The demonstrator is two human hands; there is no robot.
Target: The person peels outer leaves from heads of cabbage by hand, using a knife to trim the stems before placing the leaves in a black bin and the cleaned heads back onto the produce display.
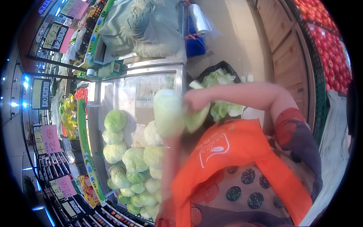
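A pale green cabbage (168, 112), blurred by motion, is held up over the edge of the display bin. The forearm of my left arm (171, 159) reaches to its underside, and the cabbage hides most of my left hand. Right beside it, my right hand (197, 99) is closed on a cabbage leaf (197, 117) that hangs down, also blurred. I cannot tell whether that leaf is still joined to the head. Below my right forearm lie loose cabbage leaves (224, 110), with more leaves (217, 78) in a black plastic bag (228, 66).
Several cabbages (134, 160) are piled in the metal-edged bin (181, 78). A pale cloth (158, 31) covers the neighbouring stand. A plastic bag roll (198, 21) hangs by a blue basket (196, 46). Tomatoes (329, 56) stand above wooden panels (292, 59). Price signs (51, 139) line the left.
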